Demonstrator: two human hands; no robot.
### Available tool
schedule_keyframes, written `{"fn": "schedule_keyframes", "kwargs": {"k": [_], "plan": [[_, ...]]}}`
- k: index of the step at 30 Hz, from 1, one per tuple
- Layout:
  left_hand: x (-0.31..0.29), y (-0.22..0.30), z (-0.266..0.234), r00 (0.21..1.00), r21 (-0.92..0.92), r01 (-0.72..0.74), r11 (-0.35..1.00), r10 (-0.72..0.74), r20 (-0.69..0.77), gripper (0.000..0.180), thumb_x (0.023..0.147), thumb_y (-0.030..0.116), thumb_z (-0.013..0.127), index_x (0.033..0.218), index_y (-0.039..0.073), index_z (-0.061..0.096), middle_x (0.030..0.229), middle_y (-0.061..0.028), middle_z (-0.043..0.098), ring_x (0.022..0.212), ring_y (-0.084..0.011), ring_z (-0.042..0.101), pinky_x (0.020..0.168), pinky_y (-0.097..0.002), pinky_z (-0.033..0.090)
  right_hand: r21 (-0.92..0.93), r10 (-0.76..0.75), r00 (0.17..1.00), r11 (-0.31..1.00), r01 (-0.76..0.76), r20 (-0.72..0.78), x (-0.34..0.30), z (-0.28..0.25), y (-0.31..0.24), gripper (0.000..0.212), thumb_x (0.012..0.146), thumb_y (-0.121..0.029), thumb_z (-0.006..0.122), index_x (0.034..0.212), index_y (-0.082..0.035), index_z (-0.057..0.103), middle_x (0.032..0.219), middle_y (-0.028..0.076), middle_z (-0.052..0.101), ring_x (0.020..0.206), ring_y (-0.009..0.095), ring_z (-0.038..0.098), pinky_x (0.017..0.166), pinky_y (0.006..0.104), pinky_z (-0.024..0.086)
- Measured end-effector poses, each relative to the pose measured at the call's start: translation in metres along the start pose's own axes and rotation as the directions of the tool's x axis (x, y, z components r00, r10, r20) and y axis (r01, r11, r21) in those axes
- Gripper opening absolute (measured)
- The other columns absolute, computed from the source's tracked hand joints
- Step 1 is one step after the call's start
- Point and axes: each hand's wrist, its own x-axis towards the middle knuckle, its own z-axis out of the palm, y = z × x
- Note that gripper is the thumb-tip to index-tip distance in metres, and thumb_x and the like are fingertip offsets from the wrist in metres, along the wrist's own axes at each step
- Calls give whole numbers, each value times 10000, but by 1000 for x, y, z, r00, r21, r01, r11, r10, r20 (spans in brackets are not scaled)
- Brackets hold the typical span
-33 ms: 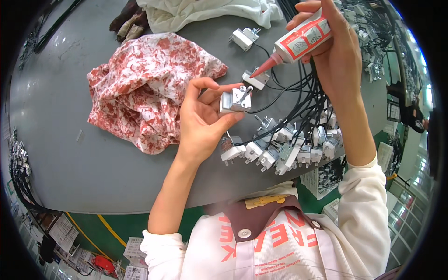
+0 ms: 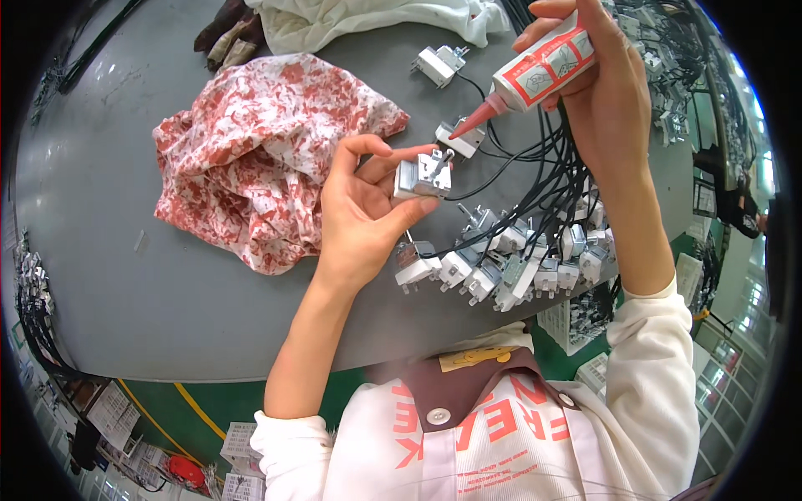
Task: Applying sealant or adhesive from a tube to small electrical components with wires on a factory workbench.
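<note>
My left hand (image 2: 361, 213) pinches a small white-and-metal switch block (image 2: 420, 178) between thumb and fingers, its metal pin and tabs pointing up and a black lead trailing to the right. My right hand (image 2: 606, 100) is wrapped round a white-and-red glue tube (image 2: 547, 65), tilted down to the left. The pink nozzle (image 2: 478, 119) ends just above and beyond the held block. In the picture its tip overlaps a second switch block (image 2: 459, 139) lying on the table; whether they touch, I cannot tell. Another block (image 2: 439, 66) lies farther back.
Several similar blocks (image 2: 499, 255) are heaped along the near right table edge, with black leads (image 2: 535, 188) bundled behind them. A red-and-white patterned cloth (image 2: 271, 159) lies crumpled left of my hand on the grey table (image 2: 167, 317). White fabric (image 2: 368, 21) sits at the back.
</note>
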Motion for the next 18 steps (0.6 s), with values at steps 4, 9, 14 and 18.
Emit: {"fn": "schedule_keyframes", "kwargs": {"k": [4,9,14,18], "plan": [[0,0,-1,1000,-27,-6,1000,6,10,491,720,-145,622,1043,80,329,1171,-240,516,995,-166,558,817,-260,488,-151,-21,999,988,15,-44,-2,5,3,427,933,-372,435,878,28,575,669,125,626,504,145,606,449,235,490],[0,0,-2,1000,-7,-6,1000,7,14,464,738,-143,611,1014,83,314,1178,-251,507,1018,-173,552,831,-261,486,-254,-31,997,967,12,-72,-3,7,7,431,930,-376,447,885,30,587,646,111,625,493,128,600,471,225,492],[1,0,-3,1000,-19,-12,1000,13,28,448,743,-144,605,980,89,305,1184,-269,494,1025,-180,551,832,-261,491,-304,-7,999,953,-8,-49,-4,7,7,439,928,-383,451,884,31,592,637,112,624,452,111,582,411,210,462],[0,0,-2,1000,-28,2,1000,-2,-9,465,696,-120,639,950,97,315,1174,-272,490,1056,-337,558,908,-400,473,-335,-4,999,942,-12,-46,-4,7,8,442,927,-388,452,882,28,594,637,114,624,447,110,580,393,208,452]]}}
